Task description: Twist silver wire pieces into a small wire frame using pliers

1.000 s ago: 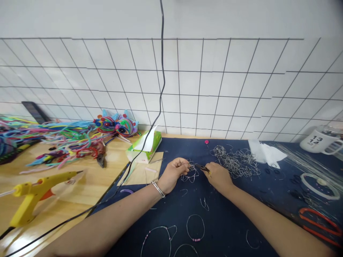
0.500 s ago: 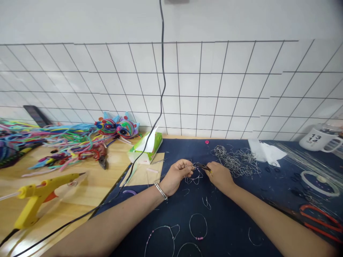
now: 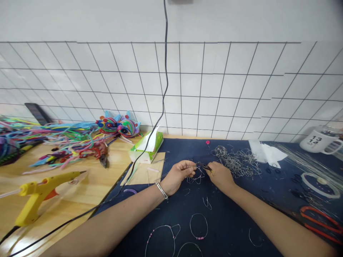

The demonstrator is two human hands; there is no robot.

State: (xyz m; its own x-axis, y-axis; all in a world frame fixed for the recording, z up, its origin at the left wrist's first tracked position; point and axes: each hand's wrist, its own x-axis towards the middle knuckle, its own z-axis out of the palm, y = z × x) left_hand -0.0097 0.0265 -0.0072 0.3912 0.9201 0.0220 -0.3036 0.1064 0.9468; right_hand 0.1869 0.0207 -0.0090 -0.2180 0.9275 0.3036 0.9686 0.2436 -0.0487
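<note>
Toward the far edge of the blue mat, the wire piece lies between the left hand — finger and thumb pinching it — and the right hand, closed round pliers pointing leftward.

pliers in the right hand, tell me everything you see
The pliers have a dark, metallic-looking nose and a bit of yellow at the handle. The right hand grips them, hiding most of the handles. The tip points left, at wire held by the left hand; whether it grips is too small to tell.
</note>
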